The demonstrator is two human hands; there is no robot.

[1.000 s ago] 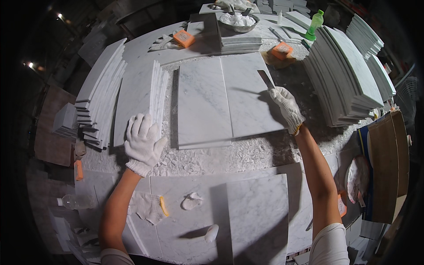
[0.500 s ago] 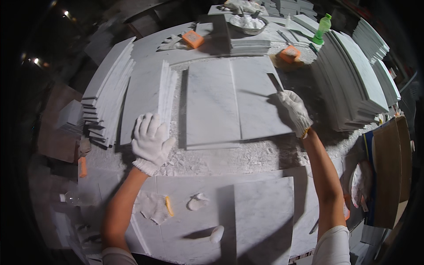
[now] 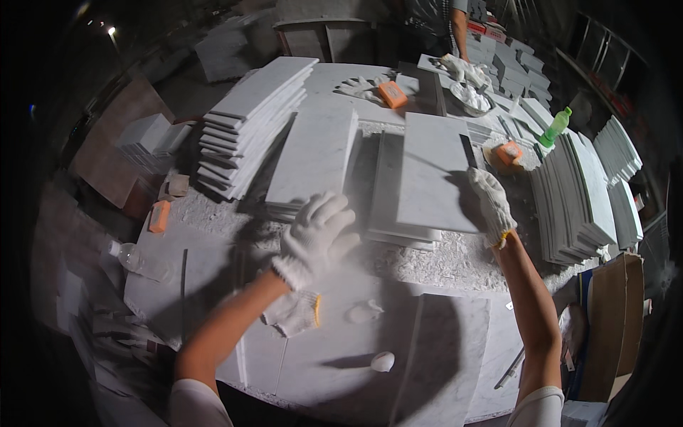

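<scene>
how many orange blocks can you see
3: the back block, beside a white glove; the right block, near the green bottle; and the left block, near the clear bottle. Others may be hidden.

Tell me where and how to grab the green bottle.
I'd grip the green bottle round its body, below the narrow neck, from the left: it stands cap up, and a stack of slabs crowds its near side. The right hand is nearer but holds a flat blade; empty it first.
</scene>
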